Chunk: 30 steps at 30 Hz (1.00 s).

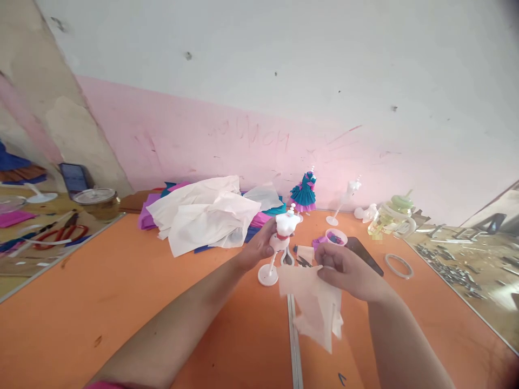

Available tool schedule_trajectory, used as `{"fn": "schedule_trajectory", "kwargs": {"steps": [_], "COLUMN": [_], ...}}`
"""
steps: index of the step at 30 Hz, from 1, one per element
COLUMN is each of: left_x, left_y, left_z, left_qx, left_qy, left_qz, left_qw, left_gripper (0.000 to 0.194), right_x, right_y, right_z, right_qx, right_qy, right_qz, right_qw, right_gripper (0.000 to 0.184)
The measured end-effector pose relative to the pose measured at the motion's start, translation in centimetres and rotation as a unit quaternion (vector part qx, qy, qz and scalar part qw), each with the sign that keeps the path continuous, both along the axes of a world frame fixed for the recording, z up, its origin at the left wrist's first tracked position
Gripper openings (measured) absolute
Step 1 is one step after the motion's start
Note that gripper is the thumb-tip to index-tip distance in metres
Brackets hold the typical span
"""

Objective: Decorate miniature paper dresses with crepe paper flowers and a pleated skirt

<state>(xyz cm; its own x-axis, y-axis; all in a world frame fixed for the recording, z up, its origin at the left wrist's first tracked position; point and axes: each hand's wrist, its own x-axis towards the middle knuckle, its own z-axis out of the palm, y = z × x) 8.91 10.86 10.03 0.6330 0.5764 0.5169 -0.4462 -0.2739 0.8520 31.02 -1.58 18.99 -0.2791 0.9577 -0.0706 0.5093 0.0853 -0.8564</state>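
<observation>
White miniature mannequin in one hand, thin pale sheet in the other

White and glossy, a miniature mannequin (287, 225) on a slim stem leans over an orange tabletop (194, 329), with a red band around its waist. It serves as the landmark here. The person's left hand (261, 246) is wrapped around its lower body, fingers closed on it, just below the band. Whether the round base (268, 275) rests on the table or hangs slightly above it, I cannot tell.

Right of the mannequin and nearer the viewer, the right hand (343, 270) pinches the upper edge of a thin whitish sheet (314, 300) between thumb and fingers; the sheet hangs down in loose, uneven folds.

The mannequin looks like light, hard plastic, probably smooth enough to turn in the fingers. Its lower body seems the surest place to hold; the thin stem is likely the weak point and would probably wobble. The sheet appears soft, limp and almost weightless, likely to crease or tear, so a light pinch at an edge or corner should suit it better than a fist.

Left of the mannequin lies a crumpled heap of white sheets (211, 216) over coloured ones. Behind it and to the right stands a figure in a teal dress (304, 189); farther right are a bare white mannequin (352, 189) and a pink cup (341, 237).
</observation>
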Motion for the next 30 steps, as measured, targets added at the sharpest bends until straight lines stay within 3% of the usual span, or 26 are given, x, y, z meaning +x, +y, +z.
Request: {"fn": "schedule_trajectory", "kwargs": {"steps": [4, 8, 12, 17, 21, 24, 27, 30], "left_x": [0.4, 1.0, 1.3, 1.1, 0.7, 0.5, 0.5, 0.0], "left_y": [0.0, 0.3, 0.3, 0.1, -0.3, -0.4, -0.5, -1.0], "left_z": [-0.6, -1.6, -2.4, -2.9, -2.8, -3.0, -3.7, -4.9], "left_qx": [-0.011, -0.014, -0.017, -0.016, -0.033, -0.03, -0.001, 0.018], "left_qy": [-0.013, -0.004, 0.015, 0.021, 0.033, 0.071, 0.106, 0.113], "left_qz": [0.022, 0.087, 0.12, 0.114, 0.11, 0.095, 0.096, 0.129], "left_qw": [1.0, 0.996, 0.992, 0.993, 0.993, 0.993, 0.99, 0.985], "left_gripper": [0.091, 0.082, 0.072, 0.069, 0.075, 0.068, 0.058, 0.071], "right_x": [1.9, 2.0, 1.4, 1.5, 2.0, 2.5, 3.0, 2.9], "right_y": [-0.9, -1.1, -1.2, -1.3, -1.4, -1.9, -3.0, -4.5], "right_z": [-5.5, -11.2, -14.1, -14.1, -12.7, -11.5, -11.0, -11.5], "right_qx": [-0.07, -0.036, 0.001, 0.032, 0.069, 0.097, 0.098, 0.084], "right_qy": [0.023, -0.099, -0.148, -0.197, -0.224, -0.24, -0.286, -0.333], "right_qz": [-0.059, -0.111, -0.129, -0.127, -0.125, -0.123, -0.075, 0.012], "right_qw": [0.996, 0.988, 0.981, 0.972, 0.964, 0.958, 0.95, 0.939], "right_gripper": [0.009, 0.012, 0.015, 0.024, 0.028, 0.03, 0.028, 0.031]}}
